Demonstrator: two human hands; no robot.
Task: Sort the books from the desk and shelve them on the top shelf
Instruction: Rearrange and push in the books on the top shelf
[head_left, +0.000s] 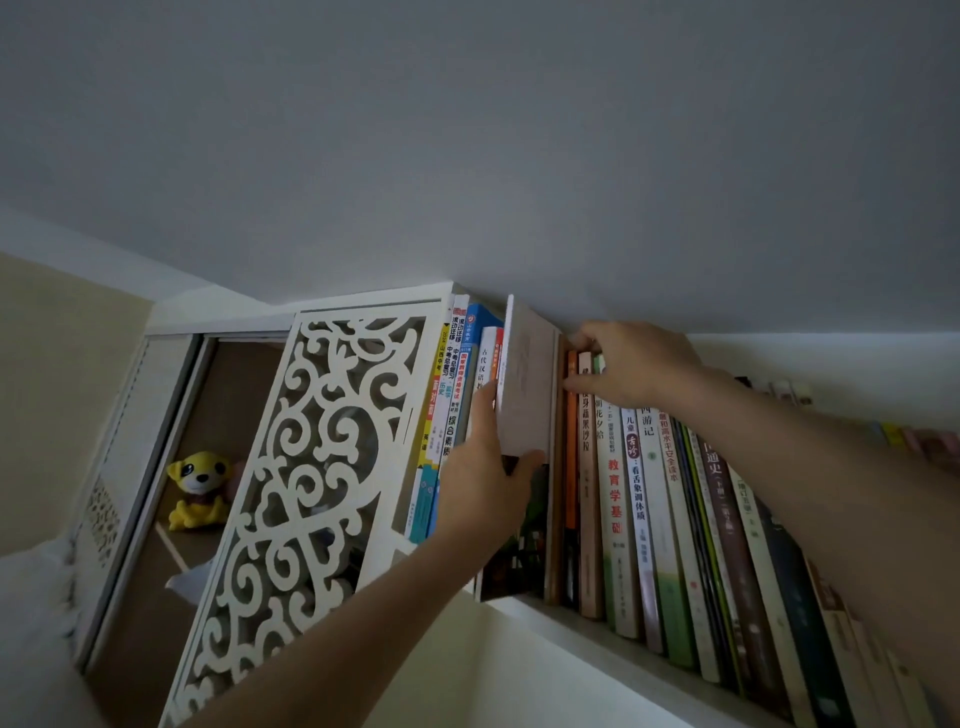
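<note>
The step in hand was sliding a pale book (524, 384) into a gap in the row on the top shelf (582, 621), close under the ceiling. The left hand (485, 470) gripped that book at its lower edge, fingers up along its left face and thumb curled beneath, so the book stood upright and only partly entered, its front edge proud of the spines beside it. It sat between a group of taller books on the left (452, 410) and a longer row of books on the right (639, 493). The right hand (631, 364) lay over the tops of that right-hand row, its fingers curled onto the spines nearest the gap and apparently pressing them aside. Done well, the right hand would likely hold the row back until the book was fully seated, since the leaning spines looked ready to close the slot. The left hand would probably do best pushing straight and level, letting the thumb slip out before it got pinched. A fretwork cabinet door (311, 467) stood open just left, and a yellow plush toy (200, 488) sat behind it, well clear.
</note>
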